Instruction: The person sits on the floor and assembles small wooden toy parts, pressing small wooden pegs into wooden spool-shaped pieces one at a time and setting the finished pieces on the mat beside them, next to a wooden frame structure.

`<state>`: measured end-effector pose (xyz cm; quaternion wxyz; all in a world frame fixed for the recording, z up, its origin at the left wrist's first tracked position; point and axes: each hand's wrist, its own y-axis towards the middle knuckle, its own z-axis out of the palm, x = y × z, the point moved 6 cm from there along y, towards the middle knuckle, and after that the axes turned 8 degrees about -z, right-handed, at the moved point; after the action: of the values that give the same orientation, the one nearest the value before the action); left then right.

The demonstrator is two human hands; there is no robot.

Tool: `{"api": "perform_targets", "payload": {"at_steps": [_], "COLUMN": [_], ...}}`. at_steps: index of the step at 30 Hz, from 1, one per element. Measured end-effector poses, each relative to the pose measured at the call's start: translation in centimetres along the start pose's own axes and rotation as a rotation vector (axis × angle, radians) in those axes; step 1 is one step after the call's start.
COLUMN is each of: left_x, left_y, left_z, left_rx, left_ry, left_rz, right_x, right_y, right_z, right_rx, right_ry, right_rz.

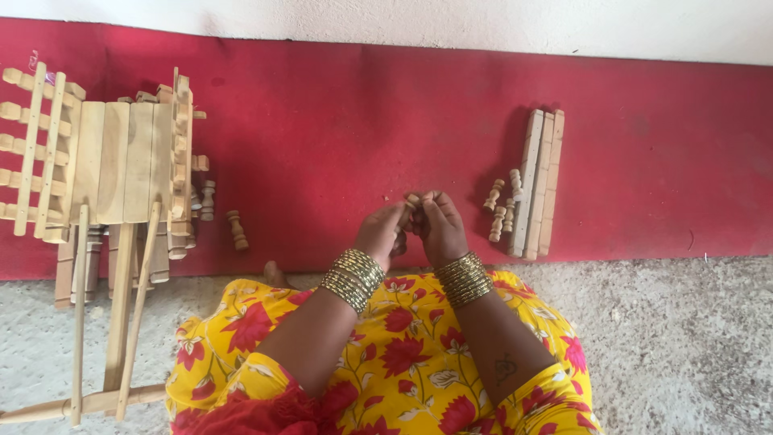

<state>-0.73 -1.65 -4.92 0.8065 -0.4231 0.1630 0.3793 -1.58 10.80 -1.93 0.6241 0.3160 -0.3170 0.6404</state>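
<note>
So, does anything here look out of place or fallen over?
One small turned wooden peg lies alone on the red mat, apart from the wooden assembly. Both hands, left hand and right hand, hold another small wooden piece. Nothing looks damaged.

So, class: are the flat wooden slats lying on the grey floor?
No: the three flat wooden slats lie side by side on the red mat, to the right of both hands, above the grey floor.

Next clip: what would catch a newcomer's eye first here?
The bright red mat fills the upper frame. At its middle, the left hand and right hand, both with gold bangles, meet around a small turned wooden peg. On the left stands a pile of slatted wooden assemblies; to the right lie flat wooden slats with loose pegs beside them.
</note>
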Motion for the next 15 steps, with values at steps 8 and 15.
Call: {"api": "perform_targets", "payload": {"at_steps": [8, 15], "left_x": [-1.0, -4.6], "left_y": [-1.1, -3.9], "left_z": [0.7, 3.1], "left_rx": [-0.041, -0.245], "left_ry": [0.096, 1.016], "left_rz": [0.012, 0.676], "right_x": [0.0, -0.5], "right_y": [-0.3, 0.0], "right_z": [-0.1, -1.1], "right_rx": [-0.034, -0.019], "right_ry": [0.079, -0.056], "right_rz": [0.044, -0.018]}}
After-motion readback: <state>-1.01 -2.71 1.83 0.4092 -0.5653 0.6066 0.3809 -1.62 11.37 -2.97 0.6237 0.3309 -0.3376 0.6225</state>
